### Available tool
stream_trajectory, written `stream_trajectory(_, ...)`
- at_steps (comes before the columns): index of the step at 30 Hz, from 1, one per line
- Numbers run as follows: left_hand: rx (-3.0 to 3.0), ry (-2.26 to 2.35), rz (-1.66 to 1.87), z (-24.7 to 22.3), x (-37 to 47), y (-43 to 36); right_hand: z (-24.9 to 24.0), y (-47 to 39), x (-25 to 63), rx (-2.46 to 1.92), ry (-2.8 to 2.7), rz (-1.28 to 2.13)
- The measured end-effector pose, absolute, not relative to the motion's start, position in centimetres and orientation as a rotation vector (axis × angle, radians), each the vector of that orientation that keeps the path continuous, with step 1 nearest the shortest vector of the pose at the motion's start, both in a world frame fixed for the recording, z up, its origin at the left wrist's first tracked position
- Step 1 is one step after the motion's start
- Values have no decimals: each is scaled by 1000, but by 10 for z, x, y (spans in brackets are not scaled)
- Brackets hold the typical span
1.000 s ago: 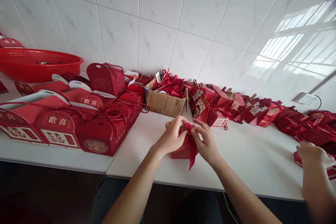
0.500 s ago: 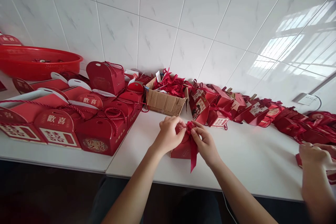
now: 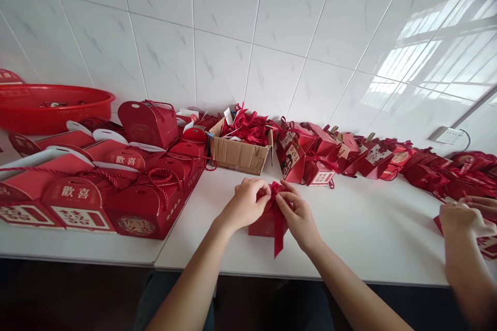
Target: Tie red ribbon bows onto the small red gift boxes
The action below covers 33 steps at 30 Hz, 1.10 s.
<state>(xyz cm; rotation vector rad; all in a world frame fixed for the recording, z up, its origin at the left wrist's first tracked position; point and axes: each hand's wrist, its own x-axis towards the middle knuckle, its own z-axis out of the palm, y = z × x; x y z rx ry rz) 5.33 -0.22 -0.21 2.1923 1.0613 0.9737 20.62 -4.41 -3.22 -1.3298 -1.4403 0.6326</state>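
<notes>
A small red gift box (image 3: 261, 226) stands on the white table in front of me, partly hidden behind my hands. A red ribbon (image 3: 278, 227) is gathered at its top, with one tail hanging down the near side. My left hand (image 3: 250, 200) pinches the ribbon from the left, thumb and forefinger closed at the box's top. From the right, my right hand (image 3: 293, 209) grips the ribbon between thumb and fingers, close to the left fingertips. The exact shape of the knot is covered by my fingers.
Red boxes with rope handles (image 3: 143, 212) fill the left side. Behind stands a cardboard box (image 3: 238, 155) of red ribbons. Ribboned boxes (image 3: 324, 145) line the wall rightward. A red basin (image 3: 58, 114) sits at the far left. Another person's hands (image 3: 466, 220) work at the right edge.
My view has shifted slightly, so everything sits a little further left. Both hands stay at the ribbon, with only small finger movements. The other person's hands remain at the right.
</notes>
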Motion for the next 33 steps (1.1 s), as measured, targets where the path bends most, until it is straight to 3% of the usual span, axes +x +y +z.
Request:
stream_trajectory(8,2355,1077,689,20,40,9,-12,-60,226,-1408,-1901,346)
stream_trajectory(16,2276,1027,556,28,46,12,7,-46,253,-1403,-2138,280)
stream_trajectory(23,2153,991,546,34,48,14,36,-20,265,-1404,-2017,761)
stream_trajectory(27,2120,989,541,33,44,10,45,10,261,-1215,-2287,1051)
stream_trajectory(33,2099,1015,574,28,43,6,57,28,259,-1104,-2514,1088)
